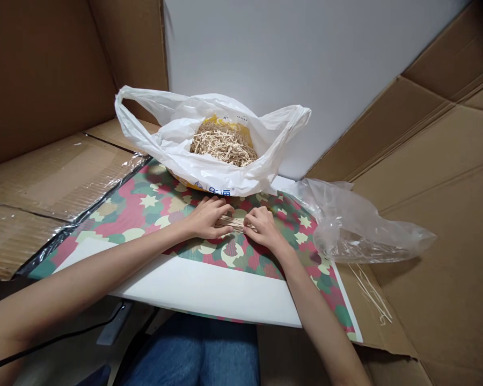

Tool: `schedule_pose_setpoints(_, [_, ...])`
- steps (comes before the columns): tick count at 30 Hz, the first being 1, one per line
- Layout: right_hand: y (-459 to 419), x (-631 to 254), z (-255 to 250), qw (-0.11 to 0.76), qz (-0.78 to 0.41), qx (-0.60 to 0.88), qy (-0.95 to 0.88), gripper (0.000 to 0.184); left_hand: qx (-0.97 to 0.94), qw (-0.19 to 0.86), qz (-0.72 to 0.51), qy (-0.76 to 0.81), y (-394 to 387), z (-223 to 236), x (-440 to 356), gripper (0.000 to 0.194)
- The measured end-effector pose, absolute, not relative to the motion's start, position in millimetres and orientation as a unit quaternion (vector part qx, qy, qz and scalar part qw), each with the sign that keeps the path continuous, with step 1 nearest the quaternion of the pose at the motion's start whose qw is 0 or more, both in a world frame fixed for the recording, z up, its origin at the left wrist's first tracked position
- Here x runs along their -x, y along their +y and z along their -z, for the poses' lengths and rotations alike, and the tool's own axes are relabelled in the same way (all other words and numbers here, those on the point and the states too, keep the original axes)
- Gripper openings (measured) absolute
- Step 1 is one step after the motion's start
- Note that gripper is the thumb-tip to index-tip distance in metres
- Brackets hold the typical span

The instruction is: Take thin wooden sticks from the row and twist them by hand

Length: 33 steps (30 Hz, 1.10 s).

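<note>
A small bundle of thin pale sticks [236, 224] lies flat on the patterned sheet [241, 257], running from side to side. My left hand [212, 217] is curled around its left end, fingers bent over the top. Around the right end my right hand [261, 225] is closed, with its thumb side toward the middle. Only the short stretch of sticks between the hands shows; both ends are hidden under my fingers. Just behind the hands stands an open white plastic bag [185, 155], with many similar short pale sticks [225, 145] inside.
A clear plastic bag [354, 225] lies crumpled at the right edge of the sheet. Several loose thin strands [372, 295] rest on the cardboard at the right. Cardboard walls [438, 187] and a pale wall [285, 53] enclose the table. A black cable [64, 335] hangs at lower left.
</note>
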State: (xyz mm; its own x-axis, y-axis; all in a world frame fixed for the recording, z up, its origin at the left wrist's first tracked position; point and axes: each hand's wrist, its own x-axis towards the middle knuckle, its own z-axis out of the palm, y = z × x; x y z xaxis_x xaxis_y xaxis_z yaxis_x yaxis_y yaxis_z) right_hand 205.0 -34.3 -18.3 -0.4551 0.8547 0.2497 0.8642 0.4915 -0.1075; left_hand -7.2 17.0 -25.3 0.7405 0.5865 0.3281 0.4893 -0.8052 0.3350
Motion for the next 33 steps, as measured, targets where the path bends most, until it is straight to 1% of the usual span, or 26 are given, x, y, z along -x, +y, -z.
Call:
schedule_pose_setpoints(4, [-37, -208, 13, 0.192, 0.015, 0.512, -0.837, 0.01, -0.91, 0.154, -0.246, 0.295, 16, 18, 8, 0.031])
schedule_pose_setpoints(9, [-40, -209, 10, 0.249, 0.0, 0.506, -0.826, 0.013, -0.885, 0.278, -0.238, 0.288, 15, 14, 6, 0.033])
schedule_pose_setpoints(12, [-40, -209, 11, 0.27, 0.002, 0.509, -0.817, 0.014, -0.856, 0.355, -0.246, 0.285, 14, 13, 5, 0.032])
schedule_pose_setpoints(18, [-40, -209, 11, 0.281, -0.003, 0.528, -0.801, 0.014, -0.813, 0.448, -0.238, 0.286, 14, 13, 6, 0.034])
schedule_pose_setpoints(22, [-40, -209, 11, 0.291, -0.018, 0.532, -0.795, 0.013, -0.8, 0.464, -0.248, 0.289, 15, 14, 6, 0.036])
schedule_pose_setpoints(27, [-39, -208, 12, 0.308, -0.033, 0.529, -0.79, 0.014, -0.781, 0.473, -0.272, 0.303, 15, 17, 4, 0.03])
schedule_pose_setpoints(30, [-39, -209, 11, 0.348, -0.047, 0.519, -0.78, 0.014, -0.772, 0.489, -0.273, 0.299, 16, 20, 3, 0.029])
schedule_pose_setpoints(33, [-40, -214, 8, 0.416, -0.057, 0.522, -0.743, 0.013, -0.77, 0.491, -0.277, 0.298, 18, 21, 2, 0.028])
